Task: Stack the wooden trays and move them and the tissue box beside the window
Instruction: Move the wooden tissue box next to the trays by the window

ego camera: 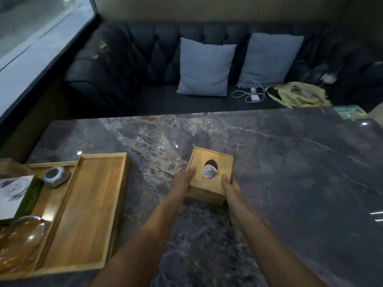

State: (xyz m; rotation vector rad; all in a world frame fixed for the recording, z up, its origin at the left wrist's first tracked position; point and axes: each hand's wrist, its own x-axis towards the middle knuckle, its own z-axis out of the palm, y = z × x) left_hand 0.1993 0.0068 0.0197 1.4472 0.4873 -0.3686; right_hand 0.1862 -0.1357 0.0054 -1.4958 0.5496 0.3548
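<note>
A square wooden tissue box (214,159) with an oval hole in its lid sits on the grey marble table (290,172), near the middle. My left hand (182,186) grips its left side and my right hand (231,191) grips its right side, thumbs on the lid. An empty wooden tray (87,210) lies at the table's left, stacked over the right part of a second wooden tray (53,195) that holds small items. The window (37,27) is at the upper left.
In the lower tray lie a grey hexagonal object (57,177), a printed card (12,193) and an amber glass piece (18,243). Beyond the table stands a dark sofa (124,59) with two pale cushions (205,69), a white charger cable (248,94) and a yellow bag (298,95).
</note>
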